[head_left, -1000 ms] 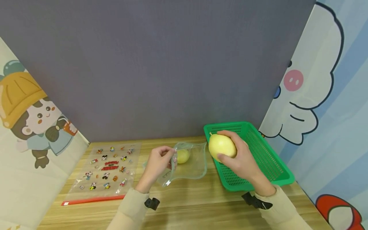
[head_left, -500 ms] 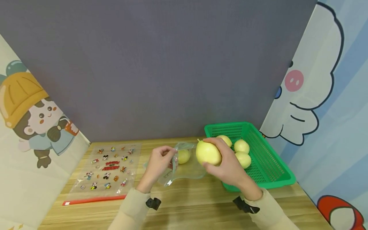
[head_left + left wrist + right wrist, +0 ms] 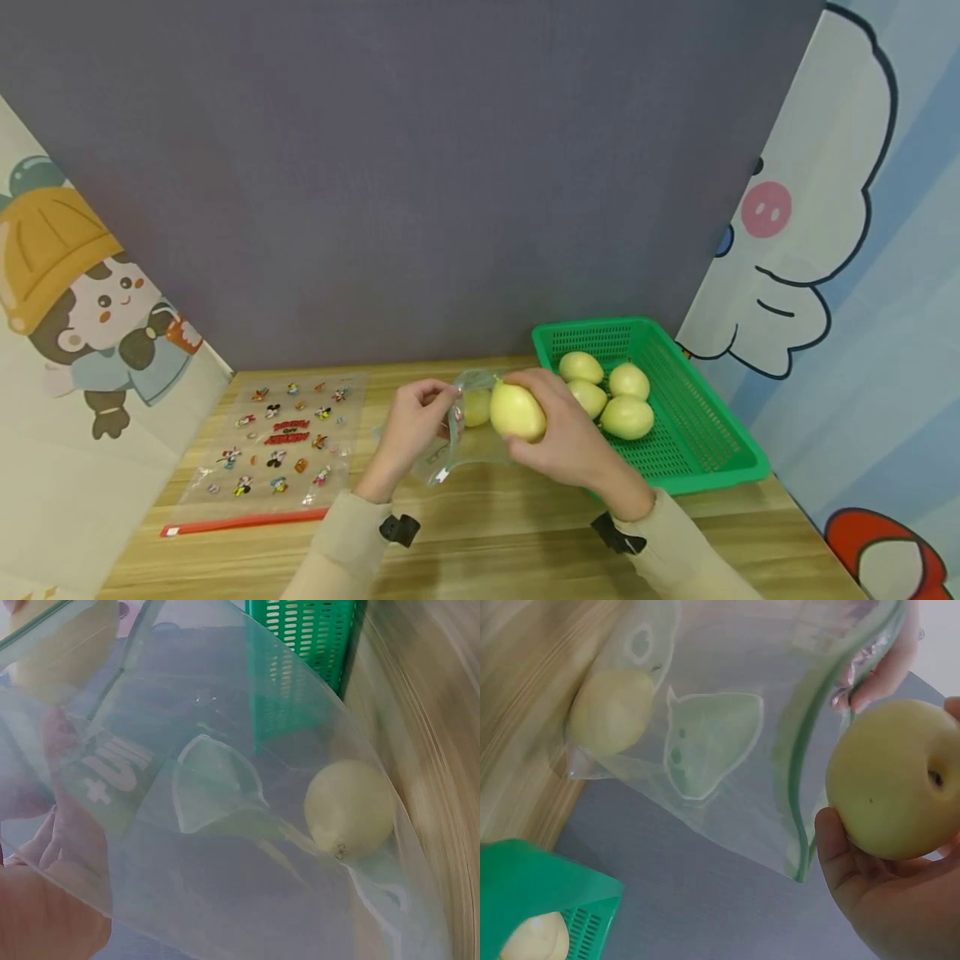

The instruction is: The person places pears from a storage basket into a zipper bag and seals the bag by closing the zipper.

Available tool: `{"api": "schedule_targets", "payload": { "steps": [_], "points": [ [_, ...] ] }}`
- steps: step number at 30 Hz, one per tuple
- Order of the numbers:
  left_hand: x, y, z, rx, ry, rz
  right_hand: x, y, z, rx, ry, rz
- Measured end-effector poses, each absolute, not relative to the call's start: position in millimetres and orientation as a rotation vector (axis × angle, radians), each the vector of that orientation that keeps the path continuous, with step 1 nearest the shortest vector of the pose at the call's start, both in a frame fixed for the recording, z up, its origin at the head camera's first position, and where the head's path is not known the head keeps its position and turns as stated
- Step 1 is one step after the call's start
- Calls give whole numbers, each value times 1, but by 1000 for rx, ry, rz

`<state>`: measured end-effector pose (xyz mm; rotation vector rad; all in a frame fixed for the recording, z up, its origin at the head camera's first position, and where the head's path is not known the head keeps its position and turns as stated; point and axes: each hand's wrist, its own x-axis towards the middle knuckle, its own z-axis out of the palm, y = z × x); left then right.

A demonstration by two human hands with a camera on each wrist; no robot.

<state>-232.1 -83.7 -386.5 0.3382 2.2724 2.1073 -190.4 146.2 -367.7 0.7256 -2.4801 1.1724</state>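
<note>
My left hand (image 3: pixel 417 417) pinches the rim of a clear zip bag (image 3: pixel 727 667) with a green edge, keeping its mouth parted. Inside, at the bag's bottom, lies one yellow pear (image 3: pixel 349 808). My right hand (image 3: pixel 558 433) grips a second yellow pear (image 3: pixel 892 780) between thumb and fingers. That pear is right at the bag's mouth, beside the green rim in the right wrist view; whether it touches the rim I cannot tell. Through the film in the left wrist view, part of the left hand shows blurred.
A green basket (image 3: pixel 720 417) with several pears (image 3: pixel 627 417) stands at the right of the wooden table (image 3: pixel 495 542). Flat on the left lies another clear bag (image 3: pixel 262 450), cartoon-printed, with a red slider strip. A grey panel (image 3: pixel 390 183) rises behind.
My right hand has carried its pear leftward from over the basket to the bag's mouth, uncovering the pears in the basket. The left hand has stayed in place on the bag.
</note>
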Motion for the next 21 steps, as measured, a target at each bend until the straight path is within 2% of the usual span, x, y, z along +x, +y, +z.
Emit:
{"api": "schedule_targets", "payload": {
  "steps": [21],
  "points": [
    [-231, -83, -387, 318, 2272, 2106, -196, 134, -375, 834, -2566, 741]
  ]
}}
